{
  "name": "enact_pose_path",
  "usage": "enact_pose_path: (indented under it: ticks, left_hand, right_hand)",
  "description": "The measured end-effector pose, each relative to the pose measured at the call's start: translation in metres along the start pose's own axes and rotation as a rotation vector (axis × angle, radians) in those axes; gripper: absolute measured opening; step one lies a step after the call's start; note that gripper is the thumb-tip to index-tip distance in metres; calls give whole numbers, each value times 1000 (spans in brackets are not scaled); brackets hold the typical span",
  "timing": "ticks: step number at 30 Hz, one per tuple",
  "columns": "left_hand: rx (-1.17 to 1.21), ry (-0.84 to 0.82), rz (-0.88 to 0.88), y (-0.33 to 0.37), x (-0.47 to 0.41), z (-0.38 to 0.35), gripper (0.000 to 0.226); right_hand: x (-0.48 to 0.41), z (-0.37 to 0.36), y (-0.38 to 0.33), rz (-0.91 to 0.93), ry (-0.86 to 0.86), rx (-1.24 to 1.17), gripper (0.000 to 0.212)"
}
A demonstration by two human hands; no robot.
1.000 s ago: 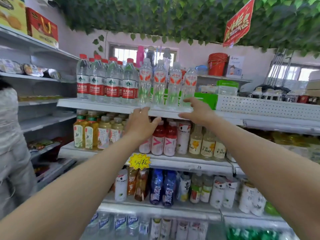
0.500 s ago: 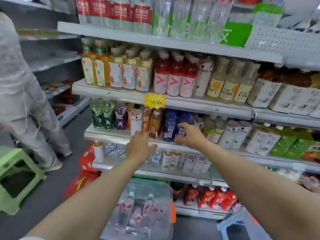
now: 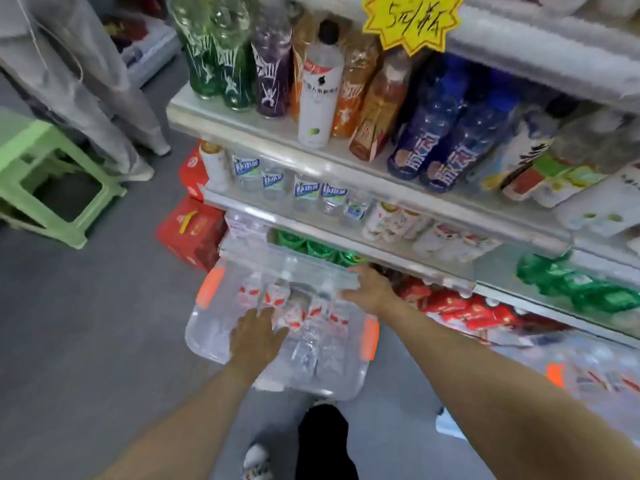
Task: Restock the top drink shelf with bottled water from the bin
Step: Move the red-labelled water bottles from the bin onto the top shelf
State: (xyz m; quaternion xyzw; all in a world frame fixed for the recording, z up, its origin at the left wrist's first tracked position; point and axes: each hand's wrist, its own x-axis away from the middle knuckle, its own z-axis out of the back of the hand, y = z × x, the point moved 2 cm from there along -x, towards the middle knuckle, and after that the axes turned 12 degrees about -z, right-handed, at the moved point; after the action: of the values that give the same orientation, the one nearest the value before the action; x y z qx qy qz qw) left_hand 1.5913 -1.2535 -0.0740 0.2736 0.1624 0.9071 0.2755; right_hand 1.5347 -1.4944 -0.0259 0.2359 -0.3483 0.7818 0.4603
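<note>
Green stool [image 3: 20, 140] stands well left of stacked red boxes [image 3: 194, 237].

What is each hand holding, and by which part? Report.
Cannot be told: left hand rests on the water bottles in the bin, at their labels; right hand reaches over their necks. No closed grip shows.

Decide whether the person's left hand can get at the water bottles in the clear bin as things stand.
Probably yes. The clear bin has no lid on, and the left hand is down inside it, touching the water bottles. Whether its grip has closed is too blurred to tell.
</note>
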Motion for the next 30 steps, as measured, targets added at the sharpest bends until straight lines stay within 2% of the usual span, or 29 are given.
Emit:
enact_pose_path:
  ticks: [4, 7, 12, 15, 24, 30]
  left_hand:
    - [12, 2, 111, -25, -1, -41, 51]
    - [-45, 64, 128, -38, 1, -67, 49]
    - [-226, 97, 153, -38, 0, -87, 61]
    - [-230, 79, 215, -36, -5, -90, 62]
    - [-252, 101, 229, -36, -6, -94, 59]
    - [-277, 119, 224, -39, -4, -97, 60]
  right_hand:
    - [-41, -49, 11, -120, -126, -159, 55]
    - [-68, -76, 15, -198, -204, -167, 42]
    - [-106, -103, 23, -392, -193, -284, 33]
    - [-126, -109, 21, -457, -178, -230, 73]
    - [-145, -131, 15, -501, -187, -157, 94]
    - [-150, -126, 23, -472, -221, -213, 97]
